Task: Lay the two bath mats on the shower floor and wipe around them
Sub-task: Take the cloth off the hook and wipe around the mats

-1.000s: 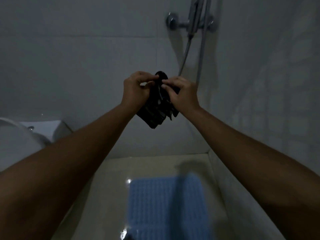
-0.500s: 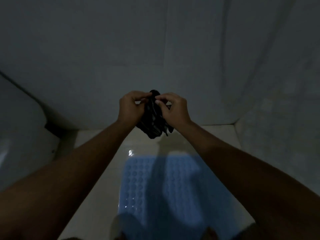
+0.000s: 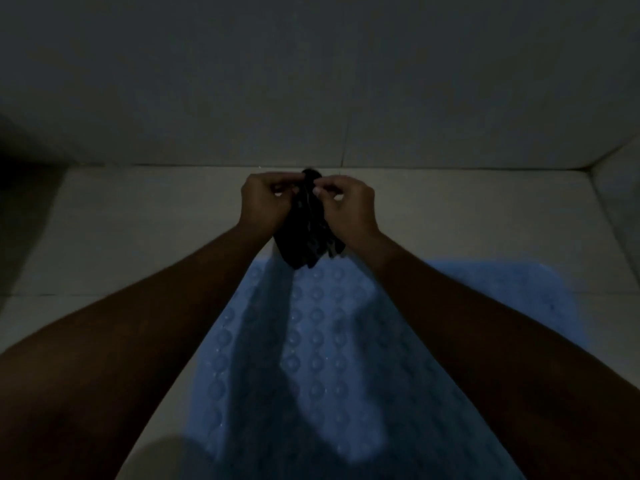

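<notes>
Blue mat (image 3: 346,341): flat on the shower floor (image 3: 138,237), long axis running away from the person; dark bunched cloth (image 3: 308,230): hanging above the mat's far end, top edge pinched by left hand (image 3: 265,202) and right hand (image 3: 349,206), equally near; second mat unseen.

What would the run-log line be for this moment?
blue mat: flat on floor | dark bunched item: held up by left hand and right hand | wiping: not started

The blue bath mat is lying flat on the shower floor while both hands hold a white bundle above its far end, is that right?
Not quite: the bundle is black, not white, as the head view shows. The blue bath mat does lie flat on the shower floor, and the left hand and right hand hold it.
</notes>
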